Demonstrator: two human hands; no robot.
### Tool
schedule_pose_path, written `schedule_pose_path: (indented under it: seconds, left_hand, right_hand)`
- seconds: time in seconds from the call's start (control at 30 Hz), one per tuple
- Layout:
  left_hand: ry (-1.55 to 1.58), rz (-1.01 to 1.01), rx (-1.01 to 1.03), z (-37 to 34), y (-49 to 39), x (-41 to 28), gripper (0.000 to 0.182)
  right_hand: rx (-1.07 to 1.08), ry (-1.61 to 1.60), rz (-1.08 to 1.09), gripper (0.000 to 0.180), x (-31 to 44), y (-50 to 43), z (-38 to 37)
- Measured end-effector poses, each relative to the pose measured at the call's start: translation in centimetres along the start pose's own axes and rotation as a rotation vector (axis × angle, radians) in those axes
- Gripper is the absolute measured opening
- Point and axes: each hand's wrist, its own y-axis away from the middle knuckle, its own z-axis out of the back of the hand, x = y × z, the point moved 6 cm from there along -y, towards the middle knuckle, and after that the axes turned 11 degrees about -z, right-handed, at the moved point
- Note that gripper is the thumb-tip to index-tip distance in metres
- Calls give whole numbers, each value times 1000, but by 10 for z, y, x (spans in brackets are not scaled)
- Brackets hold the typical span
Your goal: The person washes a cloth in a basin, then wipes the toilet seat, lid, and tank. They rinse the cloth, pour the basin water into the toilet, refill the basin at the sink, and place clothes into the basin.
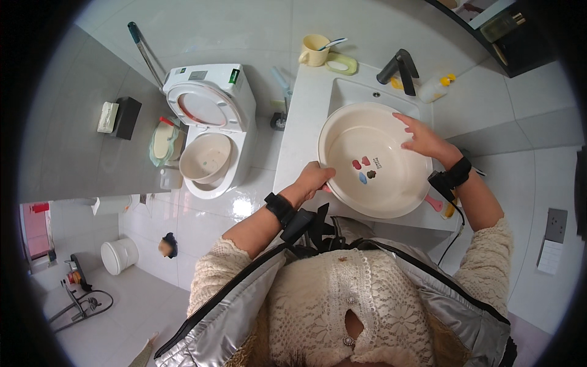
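A large cream plastic basin (390, 192) with small coloured prints on its bottom rests over the white sink (346, 89) and the counter. My left hand (315, 180) grips the basin's left rim, thumb on top and fingers partly hidden underneath. Over the right side of the basin is my right hand (424, 140), fingers spread and nothing held; whether its palm touches the rim I cannot tell. A pink handle (433, 202) sticks out from beneath the basin near its lower right edge.
Behind the sink stand a dark faucet (399, 69), a pump bottle (435, 89), a yellow mug (315, 51) with a toothbrush, and a green soap dish (343, 64). Left of the white counter (293, 137), a second basin (206, 158) sits on the toilet (220, 188), its lid raised.
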Motion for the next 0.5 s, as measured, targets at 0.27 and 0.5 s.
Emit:
schedule_pose_path:
  seconds: [0.27, 0.5]
  left_hand:
    - [32, 12, -23, 3, 3, 1, 42]
    - [50, -16, 16, -1, -6, 6, 38]
  right_hand:
    - [-12, -307, -336, 70, -19, 5, 14]
    - [-397, 227, 83, 78, -30, 26, 10]
